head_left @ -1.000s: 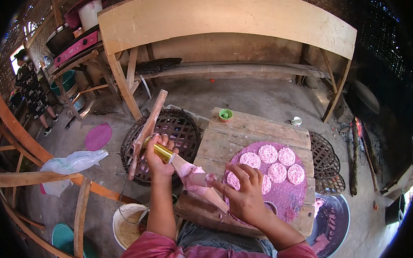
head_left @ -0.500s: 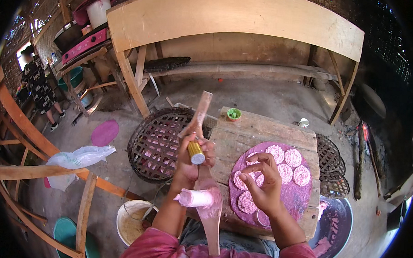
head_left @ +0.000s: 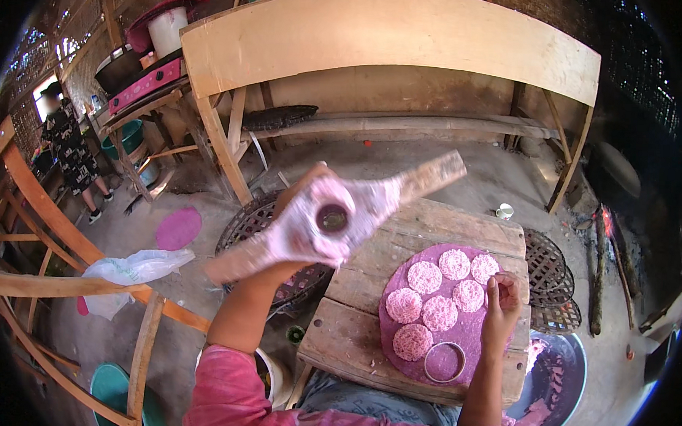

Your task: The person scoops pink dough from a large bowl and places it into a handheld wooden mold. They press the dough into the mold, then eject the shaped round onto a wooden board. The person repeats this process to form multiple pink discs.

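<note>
My left hand (head_left: 300, 185) grips a wooden two-handled press (head_left: 373, 208) smeared with pink paste. Most of that hand is hidden behind it. The press is tilted, its round dark opening facing me. On the low wooden table (head_left: 344, 312), a round purple mat (head_left: 472, 348) carries several pink, noodle-textured discs (head_left: 439, 314). A thin ring mould (head_left: 436, 345) lies at the mat's near edge. My right hand (head_left: 502, 307) is at the mat's right edge, fingers curled and thumb up, covering the spot beside the rightmost discs. Whatever is under its fingers is hidden.
A blue-grey basin (head_left: 573, 391) with pink dough stands right of the table, below stacked woven trays (head_left: 548, 268). Burning logs (head_left: 605, 224) lie farther right. A dark woven basket (head_left: 242, 220) sits behind my left arm. One person (head_left: 71, 144) stands far left.
The press has turned from upright to slanting, opening toward me, its pink-coated cylinder no longer in sight. My right hand has moved right and curled. The green cup is now hidden from view.
</note>
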Demonstrator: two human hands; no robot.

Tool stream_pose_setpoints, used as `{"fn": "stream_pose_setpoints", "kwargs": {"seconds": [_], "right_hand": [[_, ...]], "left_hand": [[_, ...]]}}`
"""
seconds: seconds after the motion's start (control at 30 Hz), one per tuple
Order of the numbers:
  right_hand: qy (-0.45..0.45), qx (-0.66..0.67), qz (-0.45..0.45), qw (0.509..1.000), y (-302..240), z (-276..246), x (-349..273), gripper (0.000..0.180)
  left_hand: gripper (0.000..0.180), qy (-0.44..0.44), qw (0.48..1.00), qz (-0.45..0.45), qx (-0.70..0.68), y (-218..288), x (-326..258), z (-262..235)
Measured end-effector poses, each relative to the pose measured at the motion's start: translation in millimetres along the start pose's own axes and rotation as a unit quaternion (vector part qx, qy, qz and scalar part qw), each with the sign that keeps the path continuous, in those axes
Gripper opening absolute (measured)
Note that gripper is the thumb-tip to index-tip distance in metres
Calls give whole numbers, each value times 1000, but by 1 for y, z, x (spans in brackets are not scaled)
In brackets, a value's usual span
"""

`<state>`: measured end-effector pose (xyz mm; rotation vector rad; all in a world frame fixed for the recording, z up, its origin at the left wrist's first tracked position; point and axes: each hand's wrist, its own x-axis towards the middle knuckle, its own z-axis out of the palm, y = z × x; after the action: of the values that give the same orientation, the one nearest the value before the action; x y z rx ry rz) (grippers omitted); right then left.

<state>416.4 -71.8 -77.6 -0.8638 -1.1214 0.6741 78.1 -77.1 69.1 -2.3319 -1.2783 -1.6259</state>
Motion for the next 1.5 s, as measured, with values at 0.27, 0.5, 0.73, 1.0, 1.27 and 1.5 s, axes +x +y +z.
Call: {"fn": "stream_pose_setpoints", "kwargs": {"seconds": [0.27,0.5,0.73,1.0,1.27,1.5], "right_hand": [[33,-18,36,999,44,-23,0,8],[36,-42,52,997,35,-27,-1,9],[23,-72,5,997,21,-19,2,5],[139,-225,30,964,-47,-178,-15,22],[-138,-671,460,565,-8,-325,-167,41],[-176,-718,481,471,41,-379,-230,33]], "left_hand": [[13,-15,994,33,99,-7,-7,42],[10,-26,998,-55,19,-7,-9,58],[10,-47,995,46,71,-20,-14,75],[27,128,981,8,144,-114,-16,52],[17,-114,985,90,88,-47,-6,125],[20,-115,958,233,121,22,30,134]]}}
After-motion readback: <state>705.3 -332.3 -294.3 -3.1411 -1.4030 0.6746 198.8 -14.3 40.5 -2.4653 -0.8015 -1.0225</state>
